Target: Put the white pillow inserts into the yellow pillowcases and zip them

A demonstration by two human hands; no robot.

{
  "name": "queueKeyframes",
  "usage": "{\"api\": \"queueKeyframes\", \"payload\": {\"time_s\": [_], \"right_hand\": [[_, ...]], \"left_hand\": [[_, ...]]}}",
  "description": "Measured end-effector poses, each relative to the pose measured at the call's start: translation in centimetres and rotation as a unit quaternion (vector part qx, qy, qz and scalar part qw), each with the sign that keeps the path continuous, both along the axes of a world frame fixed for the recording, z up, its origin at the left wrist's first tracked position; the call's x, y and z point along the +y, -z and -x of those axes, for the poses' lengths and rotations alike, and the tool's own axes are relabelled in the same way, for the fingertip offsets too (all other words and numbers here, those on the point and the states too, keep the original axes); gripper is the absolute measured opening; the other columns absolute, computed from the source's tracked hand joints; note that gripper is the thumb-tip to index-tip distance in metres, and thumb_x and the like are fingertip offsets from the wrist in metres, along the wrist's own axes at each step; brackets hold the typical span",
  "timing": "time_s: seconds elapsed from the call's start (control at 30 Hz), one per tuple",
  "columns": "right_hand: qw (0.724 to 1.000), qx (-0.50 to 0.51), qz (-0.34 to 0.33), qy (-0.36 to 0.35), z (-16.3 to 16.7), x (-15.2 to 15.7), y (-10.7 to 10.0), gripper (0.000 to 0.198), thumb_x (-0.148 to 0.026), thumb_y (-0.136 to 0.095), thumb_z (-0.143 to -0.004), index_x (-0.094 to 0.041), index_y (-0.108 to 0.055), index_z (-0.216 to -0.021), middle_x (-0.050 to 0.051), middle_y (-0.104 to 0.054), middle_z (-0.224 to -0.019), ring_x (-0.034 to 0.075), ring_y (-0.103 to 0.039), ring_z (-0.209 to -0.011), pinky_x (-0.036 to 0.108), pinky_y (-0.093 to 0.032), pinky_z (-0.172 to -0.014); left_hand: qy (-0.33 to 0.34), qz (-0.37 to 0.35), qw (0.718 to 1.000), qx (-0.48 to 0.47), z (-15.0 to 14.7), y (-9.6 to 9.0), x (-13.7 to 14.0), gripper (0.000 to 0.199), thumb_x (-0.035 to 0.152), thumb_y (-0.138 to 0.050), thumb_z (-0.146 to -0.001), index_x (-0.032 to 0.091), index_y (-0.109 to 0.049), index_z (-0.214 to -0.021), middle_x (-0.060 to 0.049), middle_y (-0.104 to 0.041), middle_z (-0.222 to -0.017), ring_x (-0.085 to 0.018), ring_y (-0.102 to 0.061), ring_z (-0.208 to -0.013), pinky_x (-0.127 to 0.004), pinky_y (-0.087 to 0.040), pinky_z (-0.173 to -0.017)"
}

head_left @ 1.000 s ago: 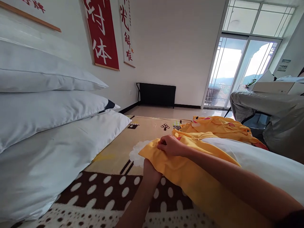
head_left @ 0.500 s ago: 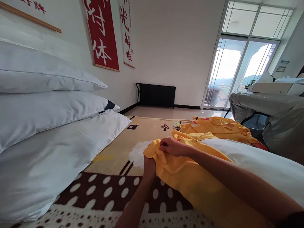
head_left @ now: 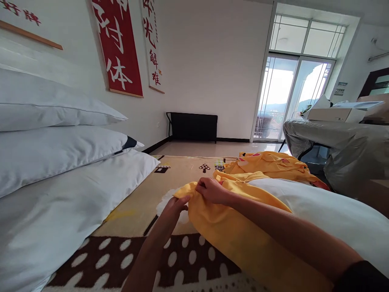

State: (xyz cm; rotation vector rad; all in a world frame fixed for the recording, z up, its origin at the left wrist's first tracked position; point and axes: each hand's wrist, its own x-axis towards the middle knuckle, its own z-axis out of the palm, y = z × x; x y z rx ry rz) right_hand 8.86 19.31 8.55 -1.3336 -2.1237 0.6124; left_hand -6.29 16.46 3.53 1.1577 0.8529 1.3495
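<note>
A yellow pillowcase [head_left: 219,219] lies partly over a white pillow [head_left: 310,198] on my right. My right hand [head_left: 212,190] pinches its gathered edge between closed fingers. Just left of it, my left hand [head_left: 178,207] holds the pillowcase's corner, thumb and fingers on the cloth. Behind my hands, more yellow fabric with red and pink patches [head_left: 270,162] is bunched up. The pillow's near side is hidden under the yellow cloth and my right forearm.
Several white pillows [head_left: 75,178] are stacked at left. Beneath everything spreads a beige and brown patterned blanket [head_left: 133,219]. A black folded table [head_left: 193,126] stands by the far wall. At right, boxes [head_left: 331,114] rest on a plastic-covered table [head_left: 340,134].
My left hand has come out from under the cloth and now grips the corner from the left. My right hand keeps its pinch. The camera view has shifted slightly right.
</note>
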Motion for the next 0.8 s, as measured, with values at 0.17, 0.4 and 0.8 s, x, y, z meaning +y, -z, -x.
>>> {"api": "queueKeyframes", "payload": {"time_s": [0.17,0.4,0.8], "right_hand": [[0.999,-0.035,-0.009,-0.034,0.1,-0.8,-0.3,0.008,-0.020,-0.051,-0.083,-0.017,-0.054,-0.076,-0.002,-0.053,-0.068,0.009,-0.043,-0.062,0.021,-0.031,-0.056],[0.987,-0.099,-0.103,-0.074,0.9,-1.1,0.9,0.007,-0.022,-0.050,-0.084,-0.017,-0.051,-0.079,0.005,-0.061,-0.084,0.015,-0.052,-0.075,0.025,-0.033,-0.063],[0.975,-0.147,-0.114,-0.124,0.9,2.3,-0.7,0.032,-0.002,-0.049,-0.072,-0.020,-0.063,-0.094,0.001,-0.067,-0.101,0.014,-0.059,-0.093,0.024,-0.042,-0.079]], "left_hand": [[-0.155,0.035,0.986,0.057,-1.1,0.2,0.3,0.025,0.030,-0.072,-0.065,0.013,-0.070,-0.083,-0.006,-0.071,-0.075,-0.023,-0.065,-0.077,-0.026,-0.049,-0.063],[-0.117,0.049,0.989,0.072,0.5,1.4,1.7,0.018,0.022,-0.079,-0.060,0.014,-0.068,-0.072,-0.004,-0.068,-0.063,-0.022,-0.064,-0.064,-0.023,-0.048,-0.054],[0.032,0.105,0.986,-0.123,0.8,2.4,1.2,0.043,0.040,-0.082,-0.055,0.014,-0.069,-0.086,-0.010,-0.071,-0.082,-0.028,-0.066,-0.086,-0.032,-0.055,-0.069]]}}
